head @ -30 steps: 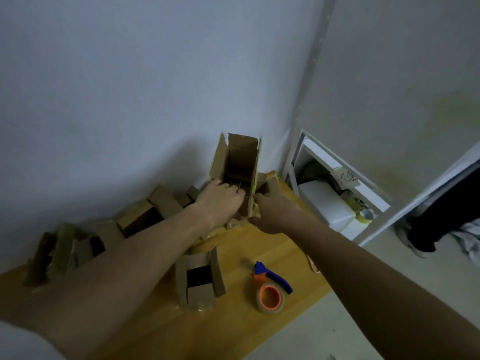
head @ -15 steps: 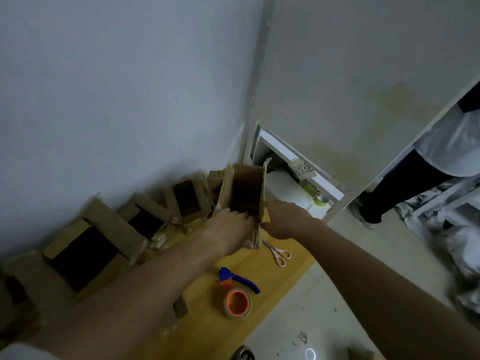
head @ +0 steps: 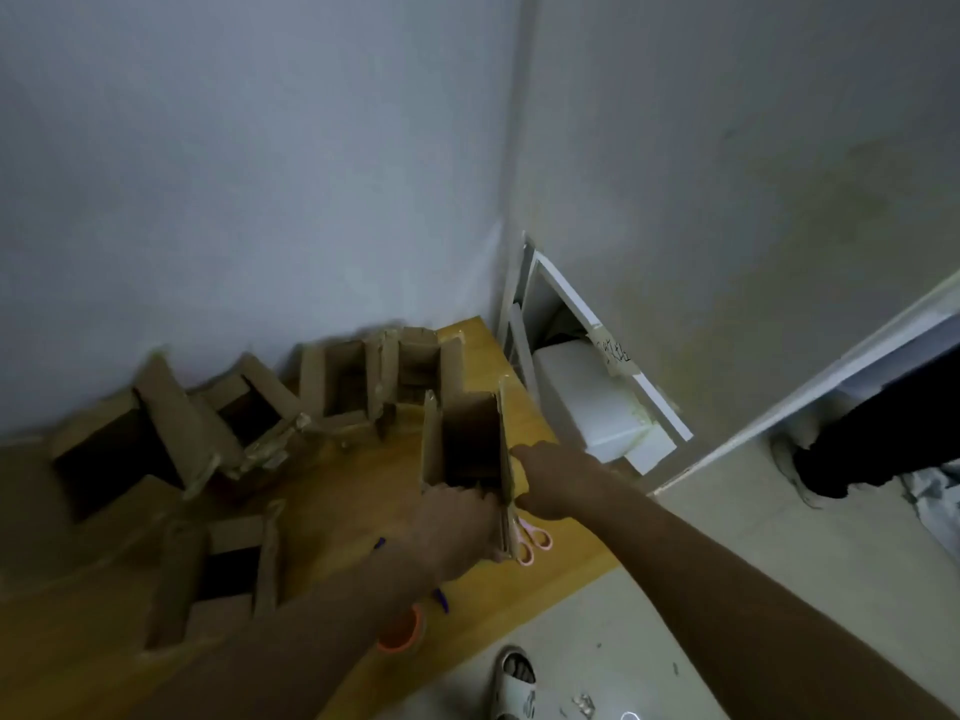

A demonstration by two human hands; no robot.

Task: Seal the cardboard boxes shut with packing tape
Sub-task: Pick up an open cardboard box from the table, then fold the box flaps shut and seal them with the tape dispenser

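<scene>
An open box (head: 462,439) at frame centre is gripped by the left hand (head: 457,522) and right hand (head: 545,480), fingers clamped on its walls. Flaps must be folded before the tape (head: 402,628) is fetched.

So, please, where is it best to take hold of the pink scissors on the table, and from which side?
Grip the pink scissors by the two loop handles, coming from the table's front edge. Only the loops show; the blades lie hidden under the open cardboard box that the left hand and right hand hold, so draw them out toward you.
</scene>
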